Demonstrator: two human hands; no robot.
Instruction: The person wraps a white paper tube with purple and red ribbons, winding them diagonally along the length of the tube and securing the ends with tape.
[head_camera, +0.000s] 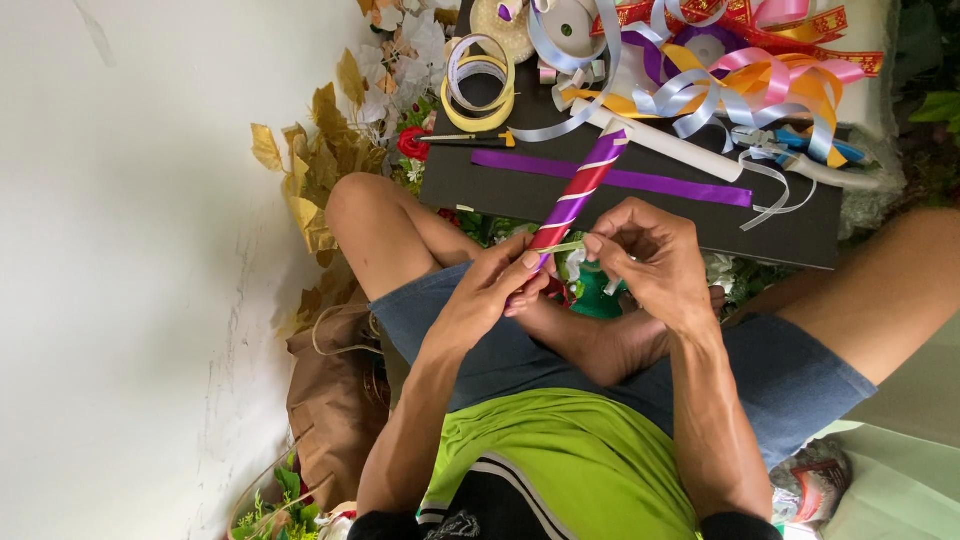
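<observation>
From the head view, the left hand (492, 290) grips the lower end of a purple-and-red ribbon-wrapped stick (580, 190), which slants up over the black board (800, 235). The right hand (645, 255) pinches a thin pale strip (566, 246) at fingertips beside the stick, just touching it

Glossy satin ribbon (610, 177), shiny ribbon-wrapped stick (580, 190), matt black board (640, 215), crinkled brown paper bag (330, 400).

Ribbon tangle (740, 80) crowds the black board (480, 190); near edge free.
</observation>
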